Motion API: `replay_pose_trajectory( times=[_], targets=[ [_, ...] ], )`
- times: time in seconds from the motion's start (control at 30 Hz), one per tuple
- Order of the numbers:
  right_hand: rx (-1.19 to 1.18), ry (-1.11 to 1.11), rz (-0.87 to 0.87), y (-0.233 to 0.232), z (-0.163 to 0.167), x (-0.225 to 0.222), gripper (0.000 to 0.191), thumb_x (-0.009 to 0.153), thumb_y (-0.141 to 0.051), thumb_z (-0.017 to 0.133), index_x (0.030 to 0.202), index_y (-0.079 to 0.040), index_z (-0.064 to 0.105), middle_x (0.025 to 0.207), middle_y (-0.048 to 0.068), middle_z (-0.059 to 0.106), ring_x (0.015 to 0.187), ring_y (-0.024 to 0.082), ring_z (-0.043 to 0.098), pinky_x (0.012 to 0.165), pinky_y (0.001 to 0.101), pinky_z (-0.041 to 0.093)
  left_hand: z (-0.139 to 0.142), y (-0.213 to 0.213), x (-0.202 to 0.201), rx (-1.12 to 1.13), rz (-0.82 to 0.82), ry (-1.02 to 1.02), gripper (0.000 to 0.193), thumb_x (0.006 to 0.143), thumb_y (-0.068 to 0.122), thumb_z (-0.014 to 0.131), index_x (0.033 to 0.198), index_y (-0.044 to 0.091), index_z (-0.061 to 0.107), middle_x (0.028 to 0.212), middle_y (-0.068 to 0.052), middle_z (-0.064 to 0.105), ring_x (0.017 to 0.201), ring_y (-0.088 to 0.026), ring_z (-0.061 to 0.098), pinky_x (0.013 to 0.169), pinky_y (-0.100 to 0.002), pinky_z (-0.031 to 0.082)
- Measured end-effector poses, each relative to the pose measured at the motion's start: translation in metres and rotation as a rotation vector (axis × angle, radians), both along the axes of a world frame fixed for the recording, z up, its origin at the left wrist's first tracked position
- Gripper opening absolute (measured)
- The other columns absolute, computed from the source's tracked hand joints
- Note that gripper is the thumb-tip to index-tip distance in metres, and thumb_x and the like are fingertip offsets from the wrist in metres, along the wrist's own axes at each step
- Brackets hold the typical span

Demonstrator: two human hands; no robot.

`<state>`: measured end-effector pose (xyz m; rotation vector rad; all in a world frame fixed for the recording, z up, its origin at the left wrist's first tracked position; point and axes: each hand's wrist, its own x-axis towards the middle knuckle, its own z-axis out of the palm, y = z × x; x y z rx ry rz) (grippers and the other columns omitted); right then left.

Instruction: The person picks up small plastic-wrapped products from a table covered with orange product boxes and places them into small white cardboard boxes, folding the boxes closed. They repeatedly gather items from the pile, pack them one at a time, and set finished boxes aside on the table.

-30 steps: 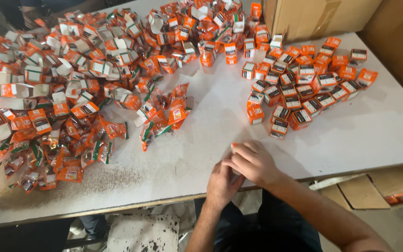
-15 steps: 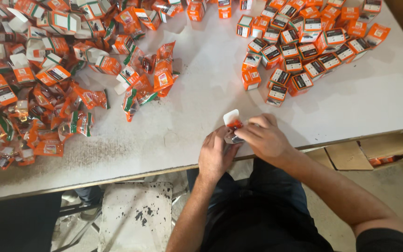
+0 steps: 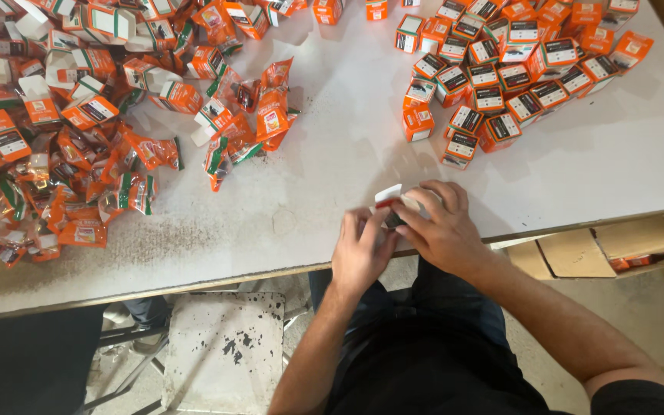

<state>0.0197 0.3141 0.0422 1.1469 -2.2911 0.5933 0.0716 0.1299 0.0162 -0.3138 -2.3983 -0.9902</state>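
Observation:
Both my hands meet at the near edge of the white table (image 3: 332, 161). My left hand (image 3: 363, 250) and my right hand (image 3: 439, 227) together hold one small orange and white carton (image 3: 388, 197) with its white flap standing open. Only the flap and a red strip show; the rest is hidden by my fingers. A group of closed orange cartons (image 3: 501, 77) stands at the back right. A heap of orange foil pouches (image 3: 78, 184) and open cartons (image 3: 63, 69) lies to the left.
Several pouches (image 3: 259, 115) lie loose in the middle of the table. A stained white stool (image 3: 224, 350) stands under the table edge at my left. Cardboard boxes (image 3: 578, 250) sit below the table on the right. Dark specks dust the tabletop near me.
The view has tilted down and closer. My hands stay at the table edge on the small carton, whose white flap has come into sight and stands up between my fingers.

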Motion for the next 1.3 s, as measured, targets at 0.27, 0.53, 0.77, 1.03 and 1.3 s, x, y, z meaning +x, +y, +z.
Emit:
replay_pose_trajectory(
  times=[0.27, 0.53, 0.77, 1.03, 1.3],
  targets=[
    [-0.27, -0.301, -0.038, 0.001, -0.015, 0.001, 0.048, 0.086, -0.018, 0.08, 0.128, -0.003, 0.065, 0.134, 0.017, 0.05, 0.127, 0.039, 0.051, 0.105, 0.0486, 0.045, 0.009, 0.0, 0.003, -0.103, -0.04, 0.194, 0.043, 0.078, -0.001, 0.079, 0.12, 0.003, 0.07, 0.128, -0.006, 0.064, 0.122, -0.032, 0.061, 0.103, -0.043, 0.054],
    [-0.202, -0.338, -0.059, 0.001, -0.024, 0.008, 0.055, 0.086, -0.02, 0.08, 0.136, -0.006, 0.061, 0.143, 0.018, 0.05, 0.122, 0.037, 0.055, 0.1, 0.0458, 0.049, -0.003, 0.004, 0.002, -0.017, 0.003, 0.083, 0.037, 0.08, -0.001, 0.08, 0.114, 0.006, 0.07, 0.126, -0.016, 0.06, 0.118, -0.036, 0.061, 0.093, -0.041, 0.058],
    [-0.116, -0.197, 0.023, 0.004, -0.024, -0.004, 0.052, 0.086, -0.017, 0.075, 0.135, -0.009, 0.06, 0.139, 0.016, 0.055, 0.123, 0.038, 0.057, 0.101, 0.0481, 0.049, -0.009, -0.005, -0.008, 0.255, -0.121, -0.111, 0.032, 0.082, -0.005, 0.079, 0.109, 0.004, 0.066, 0.14, -0.02, 0.059, 0.115, -0.036, 0.068, 0.09, -0.041, 0.062],
    [-0.431, -0.987, 0.081, 0.003, -0.035, -0.016, 0.038, 0.092, -0.001, 0.071, 0.128, -0.005, 0.059, 0.125, 0.016, 0.064, 0.104, 0.031, 0.067, 0.086, 0.0371, 0.056, -0.008, -0.007, -0.005, 0.203, -0.144, -0.05, 0.03, 0.079, -0.003, 0.081, 0.1, 0.005, 0.062, 0.134, -0.017, 0.066, 0.114, -0.036, 0.07, 0.092, -0.041, 0.06],
    [-0.316, -0.574, 0.306, 0.001, -0.015, -0.013, 0.044, 0.085, -0.006, 0.077, 0.127, -0.004, 0.065, 0.133, 0.016, 0.063, 0.119, 0.032, 0.066, 0.094, 0.0376, 0.057, -0.015, -0.008, -0.004, 0.242, -0.122, -0.127, 0.048, 0.085, -0.004, 0.076, 0.115, 0.006, 0.039, 0.138, -0.018, 0.064, 0.118, -0.037, 0.069, 0.093, -0.042, 0.06]
  ],
)
